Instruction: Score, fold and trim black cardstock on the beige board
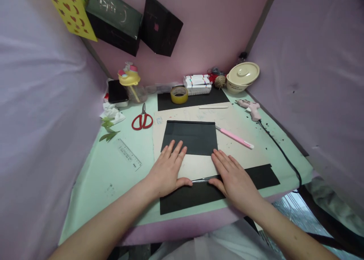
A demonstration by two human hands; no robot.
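Note:
A dark sheet of paper or card (190,137) with a narrow folded-looking strip along its far edge lies on a pale board (196,163). My left hand (167,169) lies flat with fingers spread, its fingertips on the sheet's near left corner. At the near right corner rest the fingertips of my right hand (231,174), also stretched out. Both thumbs point inward to the ends of a thin shiny strip (201,180), which I cannot identify. Below it is a black sheet (187,195). A pink craft knife (236,138) touches or nearly touches the dark sheet's right side.
Red-handled scissors (142,119) and a clear ruler (129,154) lie left. Behind are a tape roll (179,95), white markers (197,84) and a pale pencil-like stick (213,107). A pink glue gun (251,107) and lidded bowl (243,78) stand right. Black boxes (113,19) hang above.

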